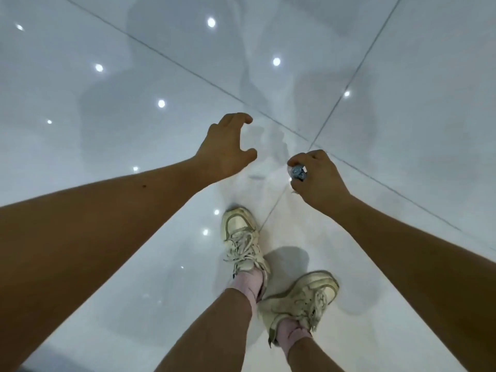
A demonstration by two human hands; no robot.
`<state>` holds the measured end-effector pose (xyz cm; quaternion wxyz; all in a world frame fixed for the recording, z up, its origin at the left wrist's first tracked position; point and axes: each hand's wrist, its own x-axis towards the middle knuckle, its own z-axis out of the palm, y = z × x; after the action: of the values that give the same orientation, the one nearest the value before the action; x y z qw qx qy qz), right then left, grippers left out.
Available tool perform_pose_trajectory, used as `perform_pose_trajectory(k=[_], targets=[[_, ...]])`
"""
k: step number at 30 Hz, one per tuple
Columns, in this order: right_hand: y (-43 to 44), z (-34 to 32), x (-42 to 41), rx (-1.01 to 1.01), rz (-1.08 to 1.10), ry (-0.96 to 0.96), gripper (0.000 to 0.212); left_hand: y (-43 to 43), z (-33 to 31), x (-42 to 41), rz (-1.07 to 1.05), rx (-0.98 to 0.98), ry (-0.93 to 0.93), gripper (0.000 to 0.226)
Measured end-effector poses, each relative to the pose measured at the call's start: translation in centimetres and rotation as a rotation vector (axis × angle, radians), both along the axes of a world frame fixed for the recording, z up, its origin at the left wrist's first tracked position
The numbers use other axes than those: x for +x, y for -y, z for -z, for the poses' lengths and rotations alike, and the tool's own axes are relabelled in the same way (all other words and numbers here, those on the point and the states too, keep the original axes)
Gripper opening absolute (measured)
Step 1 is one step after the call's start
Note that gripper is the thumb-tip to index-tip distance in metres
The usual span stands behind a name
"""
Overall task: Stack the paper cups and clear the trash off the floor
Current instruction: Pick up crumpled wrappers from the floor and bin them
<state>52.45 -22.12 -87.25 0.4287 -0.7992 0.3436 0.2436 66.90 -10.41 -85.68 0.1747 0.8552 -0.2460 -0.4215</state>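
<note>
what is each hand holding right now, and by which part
The right hand pinches a small bluish piece of trash between thumb and fingertips; which part cannot be told. The left hand holds nothing.

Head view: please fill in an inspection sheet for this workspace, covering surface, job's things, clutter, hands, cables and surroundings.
Surface: glossy white tiled floor with grey grout lines; ceiling lights are reflected in it.
Job's things: small crumpled blue-grey piece of trash, off the floor in the right hand; paper cups: nothing seen.
Clutter: nothing seen.
Hands: left hand holds nothing, its fingers and thumb spread in a curve; the right hand pinches the trash.
Cables: nothing seen.
Surroundings: the person's two cream lace-up sneakers and pink socks.
</note>
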Motion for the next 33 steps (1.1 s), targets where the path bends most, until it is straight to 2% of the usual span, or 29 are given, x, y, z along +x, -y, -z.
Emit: perform_pose_trajectory(k=[9, 16, 22, 26, 28, 33], targets=[[-0.8, -11.6, 18.8, -0.067, -0.163, 0.151, 0.037, -4.4, -12.5, 13.7, -0.177, -0.009, 0.098, 0.059], [-2.1, -15.5, 30.8, -0.04, -0.33, 0.225, 0.037, -5.8, -16.3, 23.6, -0.292, 0.006, 0.168, 0.059], [-0.9, -13.8, 41.9, -0.037, -0.452, 0.261, 0.037, -4.7, -14.5, 33.6, -0.408, -0.01, 0.203, 0.06], [-0.4, -11.0, 48.3, -0.058, -0.429, 0.302, 0.037, -4.8, -11.4, 38.9, -0.47, -0.007, 0.237, 0.059], [-0.6, -8.8, 50.5, -0.075, -0.452, 0.288, 0.037, -5.3, -9.1, 40.4, -0.514, -0.001, 0.239, 0.059], [-2.5, -0.1, 54.3, -0.061, -0.497, 0.284, 0.035, -7.2, -0.1, 43.6, -0.46, 0.04, 0.255, 0.062]])
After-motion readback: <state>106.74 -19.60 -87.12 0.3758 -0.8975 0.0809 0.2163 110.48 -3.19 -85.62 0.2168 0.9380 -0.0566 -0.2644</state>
